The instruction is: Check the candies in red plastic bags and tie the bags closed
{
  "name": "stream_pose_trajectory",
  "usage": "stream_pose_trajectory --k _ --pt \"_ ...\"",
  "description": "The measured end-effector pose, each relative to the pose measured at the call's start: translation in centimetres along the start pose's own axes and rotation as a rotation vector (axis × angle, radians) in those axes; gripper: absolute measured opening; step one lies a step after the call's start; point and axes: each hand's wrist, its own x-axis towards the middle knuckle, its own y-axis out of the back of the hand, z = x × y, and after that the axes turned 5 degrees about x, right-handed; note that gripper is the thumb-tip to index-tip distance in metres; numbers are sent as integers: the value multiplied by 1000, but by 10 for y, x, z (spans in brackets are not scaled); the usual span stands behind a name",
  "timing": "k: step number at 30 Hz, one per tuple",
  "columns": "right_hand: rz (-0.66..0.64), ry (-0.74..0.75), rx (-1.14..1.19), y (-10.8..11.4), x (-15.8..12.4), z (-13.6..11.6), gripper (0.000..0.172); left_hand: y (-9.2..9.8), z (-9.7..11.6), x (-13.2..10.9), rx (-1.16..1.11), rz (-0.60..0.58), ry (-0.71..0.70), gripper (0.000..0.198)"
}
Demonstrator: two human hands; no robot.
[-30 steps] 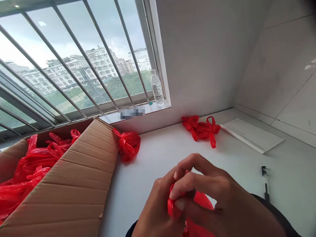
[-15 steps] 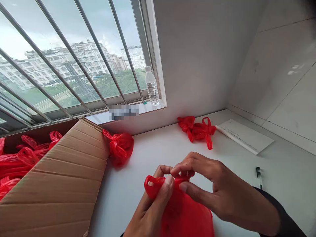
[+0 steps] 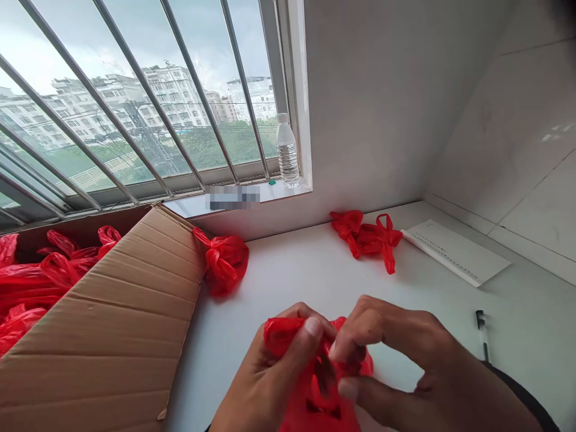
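A red plastic bag sits between both hands at the near edge of the white table. My left hand pinches one of its handles with thumb and fingers. My right hand is curled over the other handle, fingers pressed together at the bag's top. The lower part of the bag is hidden behind my hands and runs out of view.
An open cardboard box with several red bags stands at the left. One knotted red bag lies by the box flap, two more near the back wall. A paper sheet, a pen and a water bottle on the sill.
My hands moved closer together over the bag's top, and the handles are now bunched between the fingers. The view shifted slightly to the left.
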Motion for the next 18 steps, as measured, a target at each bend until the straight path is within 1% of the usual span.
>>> stream_pose_trajectory --k 3,5,7,8,10,13,15,17,18 --pt "19 5 41 2 3 6 12 4 1 0 288 26 -101 23" --pt "5 -19 21 3 7 15 20 6 1 0 475 -12 -203 15" --pt "-69 -50 7 2 12 25 33 9 -1 1 600 -62 -309 15" --pt "-108 -70 20 1 15 29 37 11 -2 2 643 -64 -350 15" --pt "-144 -125 68 -1 19 36 37 15 -6 3 708 -20 -400 20" --pt "-116 -226 105 -3 21 42 36 22 -14 8 845 93 -477 40" --pt "-114 -295 116 -3 21 45 38 27 -20 14 934 192 -582 50" --pt "-133 -359 174 -4 21 49 38 29 -24 21 967 283 -686 55" --pt "-147 -380 219 -4 21 51 38 29 -25 24 963 308 -724 56"
